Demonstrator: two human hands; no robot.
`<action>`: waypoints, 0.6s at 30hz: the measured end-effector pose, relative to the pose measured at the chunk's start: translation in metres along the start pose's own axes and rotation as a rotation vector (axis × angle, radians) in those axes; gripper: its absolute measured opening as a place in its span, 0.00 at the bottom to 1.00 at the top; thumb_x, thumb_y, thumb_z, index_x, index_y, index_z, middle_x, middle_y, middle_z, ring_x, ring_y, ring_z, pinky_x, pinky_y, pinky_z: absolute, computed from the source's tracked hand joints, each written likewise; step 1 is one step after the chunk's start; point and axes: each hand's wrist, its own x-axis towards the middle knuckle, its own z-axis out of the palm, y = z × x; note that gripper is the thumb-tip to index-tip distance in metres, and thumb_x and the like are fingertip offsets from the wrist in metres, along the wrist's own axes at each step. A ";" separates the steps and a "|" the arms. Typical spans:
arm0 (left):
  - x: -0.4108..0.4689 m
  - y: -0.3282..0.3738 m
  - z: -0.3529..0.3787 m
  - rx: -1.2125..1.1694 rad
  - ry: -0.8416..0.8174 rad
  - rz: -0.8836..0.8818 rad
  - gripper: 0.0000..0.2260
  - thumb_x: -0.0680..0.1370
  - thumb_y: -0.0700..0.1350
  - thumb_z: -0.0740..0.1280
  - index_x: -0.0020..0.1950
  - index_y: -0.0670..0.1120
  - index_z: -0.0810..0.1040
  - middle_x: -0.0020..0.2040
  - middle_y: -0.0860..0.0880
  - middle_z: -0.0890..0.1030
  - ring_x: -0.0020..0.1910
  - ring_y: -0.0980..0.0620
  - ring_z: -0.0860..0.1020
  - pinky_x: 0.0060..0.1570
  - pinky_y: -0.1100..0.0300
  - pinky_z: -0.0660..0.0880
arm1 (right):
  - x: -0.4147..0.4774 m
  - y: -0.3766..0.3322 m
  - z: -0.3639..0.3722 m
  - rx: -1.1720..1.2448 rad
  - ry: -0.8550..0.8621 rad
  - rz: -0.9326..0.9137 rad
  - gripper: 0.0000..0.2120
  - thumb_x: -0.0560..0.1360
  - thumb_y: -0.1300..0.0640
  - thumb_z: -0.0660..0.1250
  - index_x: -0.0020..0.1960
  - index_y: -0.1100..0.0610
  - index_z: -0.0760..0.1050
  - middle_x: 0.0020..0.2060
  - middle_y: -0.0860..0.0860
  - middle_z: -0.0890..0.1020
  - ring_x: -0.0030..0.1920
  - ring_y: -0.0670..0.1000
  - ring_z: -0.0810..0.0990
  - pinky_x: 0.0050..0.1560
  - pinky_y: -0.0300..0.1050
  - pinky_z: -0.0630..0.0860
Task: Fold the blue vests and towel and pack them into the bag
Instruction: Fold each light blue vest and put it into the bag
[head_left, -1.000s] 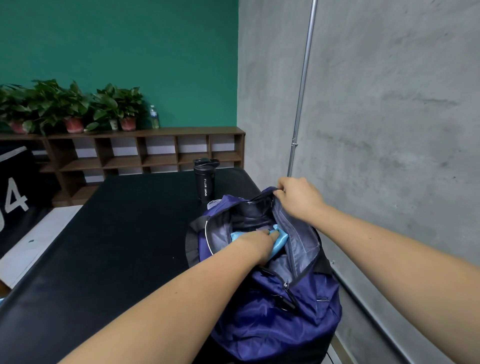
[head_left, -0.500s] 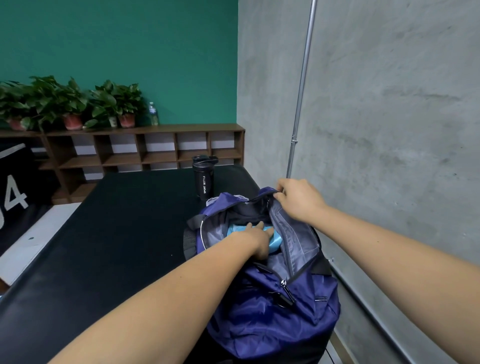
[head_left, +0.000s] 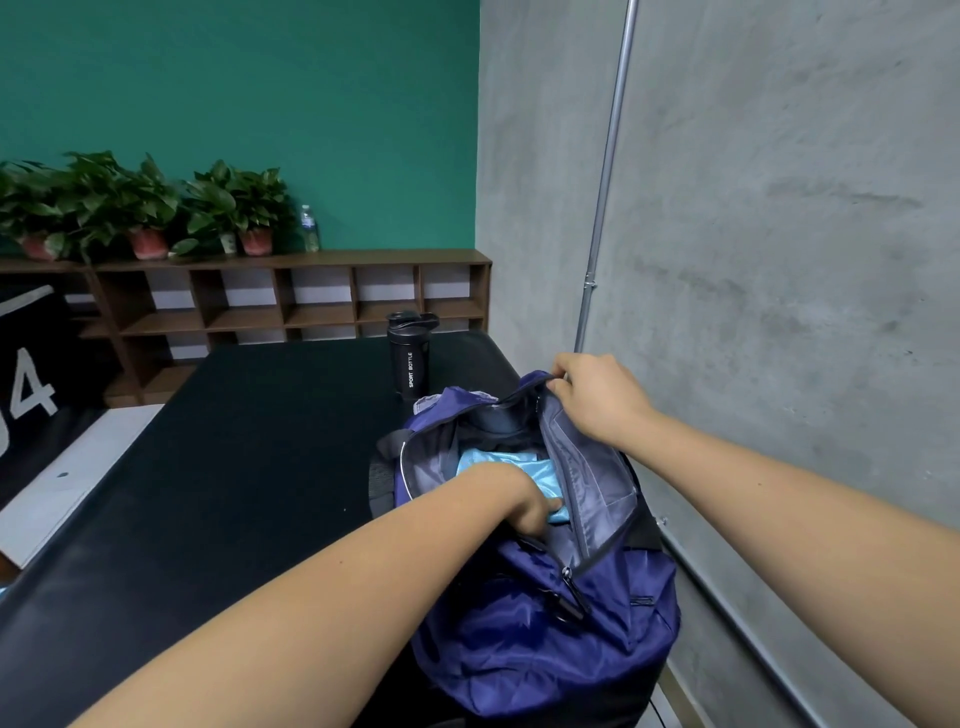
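A dark blue bag stands open at the right edge of the black table. A folded light-blue cloth lies inside it, partly hidden by my hand and the grey lining. My left hand reaches into the opening, its fingers curled down over the cloth's near edge; the fingertips are hidden in the bag. My right hand pinches the far top rim of the bag and holds the flap up and open.
A black sport bottle stands on the table just behind the bag. A concrete wall with a metal pole runs close along the right. A wooden shelf with potted plants lines the back wall.
My left hand has pushed the light-blue cloth deeper into the bag. My right hand keeps its hold on the rim.
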 end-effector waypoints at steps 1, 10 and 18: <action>0.003 -0.001 -0.001 0.008 -0.008 -0.014 0.35 0.86 0.52 0.61 0.87 0.60 0.42 0.87 0.44 0.55 0.82 0.39 0.62 0.75 0.46 0.65 | 0.000 -0.001 -0.001 -0.001 -0.001 -0.006 0.07 0.82 0.50 0.64 0.47 0.50 0.75 0.46 0.54 0.85 0.48 0.63 0.81 0.47 0.56 0.81; 0.009 -0.018 -0.005 -0.082 0.108 -0.124 0.36 0.85 0.49 0.60 0.86 0.64 0.41 0.88 0.45 0.46 0.85 0.38 0.53 0.81 0.40 0.57 | -0.006 0.005 -0.005 -0.007 -0.023 -0.001 0.06 0.82 0.49 0.67 0.47 0.46 0.75 0.46 0.52 0.85 0.48 0.59 0.81 0.48 0.54 0.81; -0.075 -0.046 -0.015 -0.147 0.331 -0.055 0.28 0.86 0.54 0.60 0.86 0.61 0.57 0.84 0.47 0.64 0.81 0.43 0.65 0.78 0.49 0.63 | -0.019 -0.005 -0.002 0.073 -0.037 0.042 0.03 0.78 0.50 0.66 0.51 0.48 0.77 0.49 0.49 0.84 0.51 0.58 0.82 0.53 0.55 0.81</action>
